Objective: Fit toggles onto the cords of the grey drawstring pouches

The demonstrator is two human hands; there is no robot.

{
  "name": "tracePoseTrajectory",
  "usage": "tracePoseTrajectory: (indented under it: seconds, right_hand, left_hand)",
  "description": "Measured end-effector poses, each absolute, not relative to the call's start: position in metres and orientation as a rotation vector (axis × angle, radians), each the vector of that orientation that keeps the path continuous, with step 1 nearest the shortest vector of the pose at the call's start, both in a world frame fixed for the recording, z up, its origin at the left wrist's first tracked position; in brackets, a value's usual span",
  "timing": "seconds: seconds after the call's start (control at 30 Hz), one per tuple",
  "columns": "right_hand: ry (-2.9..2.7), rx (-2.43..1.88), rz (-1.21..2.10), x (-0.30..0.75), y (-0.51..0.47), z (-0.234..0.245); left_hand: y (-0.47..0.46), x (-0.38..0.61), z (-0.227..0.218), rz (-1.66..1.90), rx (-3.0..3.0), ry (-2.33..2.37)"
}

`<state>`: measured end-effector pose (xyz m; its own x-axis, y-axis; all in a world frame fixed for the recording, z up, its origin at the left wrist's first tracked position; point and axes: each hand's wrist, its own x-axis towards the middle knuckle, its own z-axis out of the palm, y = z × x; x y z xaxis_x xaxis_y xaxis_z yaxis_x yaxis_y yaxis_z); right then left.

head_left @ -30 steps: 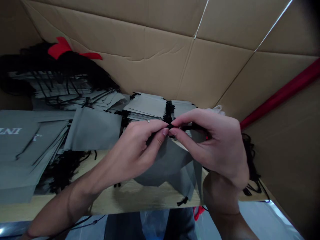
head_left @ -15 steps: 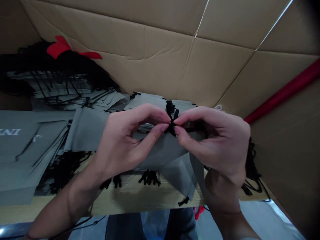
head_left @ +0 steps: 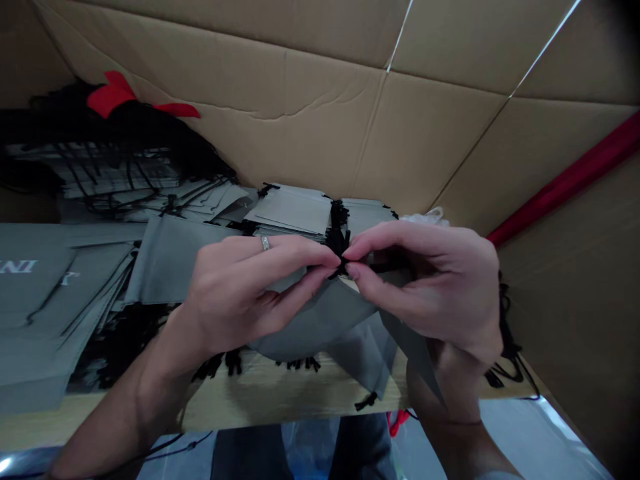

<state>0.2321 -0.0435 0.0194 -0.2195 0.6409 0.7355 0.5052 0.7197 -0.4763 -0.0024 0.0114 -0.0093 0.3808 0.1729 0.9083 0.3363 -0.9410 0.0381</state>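
Along the wooden surface [head_left: 280,405], I see stacked grey pouches [head_left: 293,208] beyond the left hand [head_left: 245,287] and right hand [head_left: 435,287], while a loose grey pouch [head_left: 310,323] droops just below them. The hands nearly meet, each pinching black cord [head_left: 343,262] between thumb and forefinger. So little cord shows that, in my judgement, a weak grip could let it slip; tugging unevenly could crease the loose grey pouch or catch the cord ends [head_left: 315,363] along its near edge.

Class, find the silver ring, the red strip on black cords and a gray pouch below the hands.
Silver ring [head_left: 265,243], head view: visible band.
Red strip [head_left: 111,100], head view: wide left part.
Gray pouch [head_left: 313,323], head view: visible side.
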Motion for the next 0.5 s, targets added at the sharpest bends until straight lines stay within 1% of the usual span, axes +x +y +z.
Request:
tracePoseTrajectory:
  seconds: [0.1,0.17,0.33,0.5]
  right_hand:
    - [-1.91,-0.939,0.123,0.231,-0.044,0.021]
    - [-1.918,-0.949,0.103,0.23,-0.044,0.02]
    - [-1.871,-0.946,0.202,0.225,-0.04,0.019]
    - [-1.772,-0.872,0.534,0.224,-0.033,0.02]
  left_hand:
    - [0.01,-0.003,-0.01,-1.494,-2.485,-0.472]
    - [0.009,-0.003,-0.01,-1.493,-2.515,-0.467]
    - [0.013,0.001,-0.009,-1.716,-2.592,-0.504]
    - [0.021,0.008,-0.01,-2.028,-2.776,-0.368]
